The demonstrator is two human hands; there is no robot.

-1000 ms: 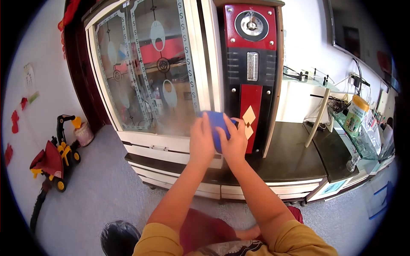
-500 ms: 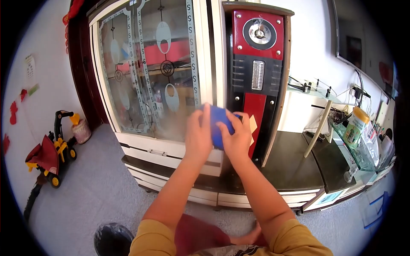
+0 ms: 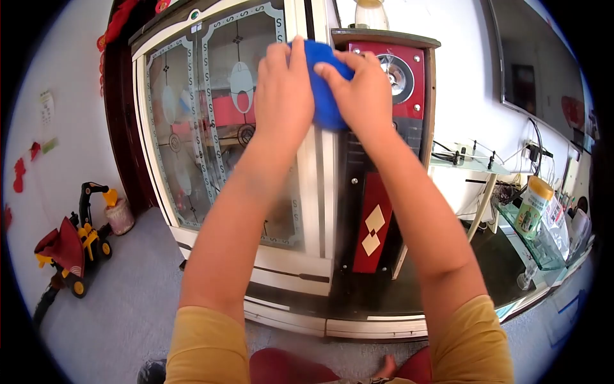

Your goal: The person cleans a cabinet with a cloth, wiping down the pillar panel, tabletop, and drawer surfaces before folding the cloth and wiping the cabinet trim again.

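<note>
Showing vivid blue between the fingers (image 3: 298, 57), a blurred, round-bottomed cloth-like pad (image 3: 326, 99)

Cabinet front: 2 glass doors (image 3: 220, 153) and a pale frame (image 3: 320, 192) stood upright, blocking forward reach for the left hand (image 3: 284, 96).
Speaker panel (image 3: 364, 205): upright beside the frame, blocking forward reach for the right hand (image 3: 368, 96).
Speaker top: 1 glass jar (image 3: 372, 14) stood in the way above.
Between arms: open gap below the blue pad (image 3: 329, 96).
Glass shelf (image 3: 470, 163): obstructed low passage to the right, with 1 slanted post (image 3: 484, 208).
Left side: room before the doors; toy excavator (image 3: 89, 240) well apart.
</note>
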